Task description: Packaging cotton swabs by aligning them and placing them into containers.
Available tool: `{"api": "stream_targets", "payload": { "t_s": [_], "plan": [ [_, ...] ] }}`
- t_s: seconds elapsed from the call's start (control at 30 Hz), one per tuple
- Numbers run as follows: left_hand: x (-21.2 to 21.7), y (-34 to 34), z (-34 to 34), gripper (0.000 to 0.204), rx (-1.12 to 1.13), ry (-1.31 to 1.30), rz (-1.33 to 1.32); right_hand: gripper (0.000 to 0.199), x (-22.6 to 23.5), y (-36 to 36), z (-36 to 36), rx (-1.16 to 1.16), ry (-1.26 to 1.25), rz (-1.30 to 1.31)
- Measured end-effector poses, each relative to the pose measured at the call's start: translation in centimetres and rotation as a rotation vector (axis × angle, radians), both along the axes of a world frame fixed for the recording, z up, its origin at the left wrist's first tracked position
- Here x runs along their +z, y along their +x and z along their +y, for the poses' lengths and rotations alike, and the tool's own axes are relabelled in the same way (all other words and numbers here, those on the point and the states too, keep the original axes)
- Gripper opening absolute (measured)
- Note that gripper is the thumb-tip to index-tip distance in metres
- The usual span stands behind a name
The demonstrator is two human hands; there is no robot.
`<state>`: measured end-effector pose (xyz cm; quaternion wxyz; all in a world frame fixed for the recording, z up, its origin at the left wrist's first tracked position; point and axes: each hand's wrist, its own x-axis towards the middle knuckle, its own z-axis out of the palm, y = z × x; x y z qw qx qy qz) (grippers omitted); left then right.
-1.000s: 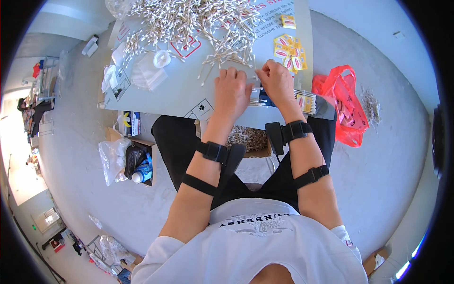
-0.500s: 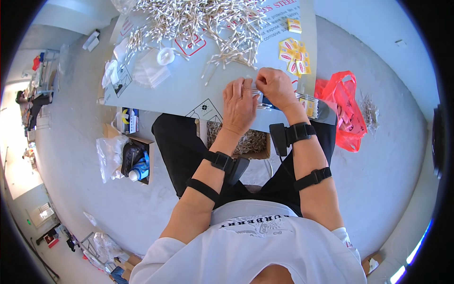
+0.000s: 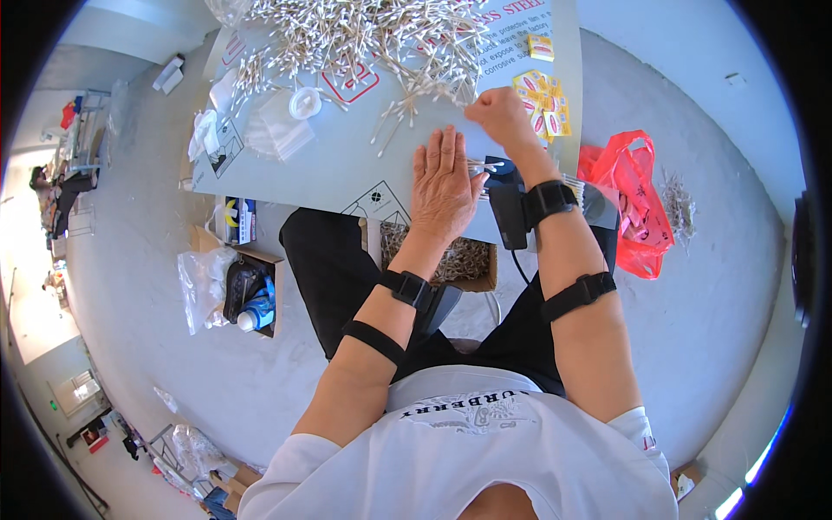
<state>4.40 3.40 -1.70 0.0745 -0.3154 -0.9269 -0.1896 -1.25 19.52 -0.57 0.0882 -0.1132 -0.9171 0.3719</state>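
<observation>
My left hand [image 3: 444, 186] lies palm down near the table's front edge, fingers stretched out flat. Beside its thumb, a few white-tipped cotton swabs [image 3: 487, 165] stick out over a dark blue piece [image 3: 501, 173]; what is under the palm is hidden. My right hand [image 3: 504, 117] is closed above the table, its fingertips at the near right edge of a large heap of cotton swabs [image 3: 347, 39]. Whatever it pinches cannot be made out. Several small yellow-and-white cards [image 3: 544, 104] lie to its right. More swabs [image 3: 574, 186] in a row show partly behind my right forearm.
Clear plastic bags [image 3: 279, 134] and a round white lid [image 3: 304, 103] lie on the table's left part [image 3: 338, 173]. Below the front edge stands a box of swabs [image 3: 468, 264]. A red plastic bag [image 3: 637, 204] hangs on the right. An open carton [image 3: 260, 290] is on the left.
My right hand has moved up and away from my left hand to the heap's edge. My left hand has flattened, its fingers straightening. More of the dark blue piece now shows.
</observation>
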Motion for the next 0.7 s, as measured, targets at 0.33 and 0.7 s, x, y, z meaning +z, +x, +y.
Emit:
{"api": "stream_targets", "payload": {
  "t_s": [0.33, 0.7],
  "plan": [
    [0.1, -0.1, -0.3, 0.074, 0.017, 0.058, -0.065, 0.018, 1.3, 4.0, 1.8, 0.156, -0.082, -0.191],
    [0.3, -0.2, -0.1, 0.081, 0.126, 0.196, -0.128, 0.011, 1.5, 5.5, 2.1, 0.291, 0.037, -0.098]
  ]
}}
